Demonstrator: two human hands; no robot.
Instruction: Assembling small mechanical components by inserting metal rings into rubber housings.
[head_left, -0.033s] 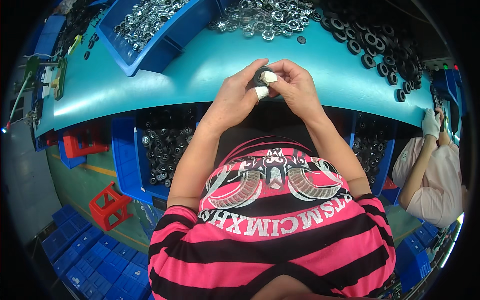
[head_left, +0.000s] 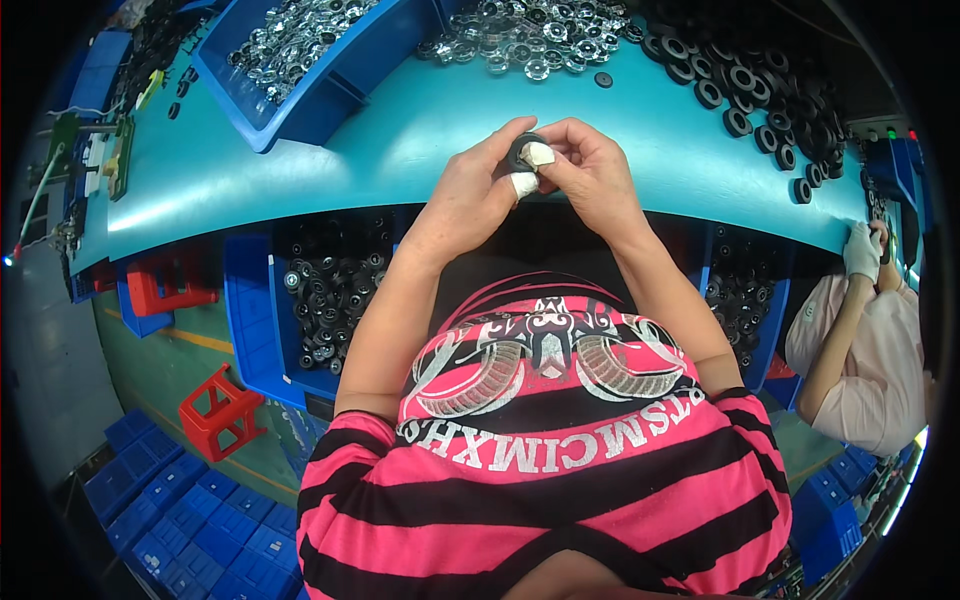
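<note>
Above a green floor [head_left: 150, 362], a smooth turquoise worktable [head_left: 400, 125] is lined along its far side with a blue plastic bin [head_left: 312, 112], black rubber-like rings [head_left: 740, 80] and clear discs [head_left: 550, 35]. By its near edge, the left hand [head_left: 472, 192] and right hand [head_left: 602, 178] are held together, thumbs uppermost, a small black ring [head_left: 516, 153] pinched between them.

Factory workshop: workbench [head_left: 350, 180], parts-filled bin [head_left: 312, 116]
</note>
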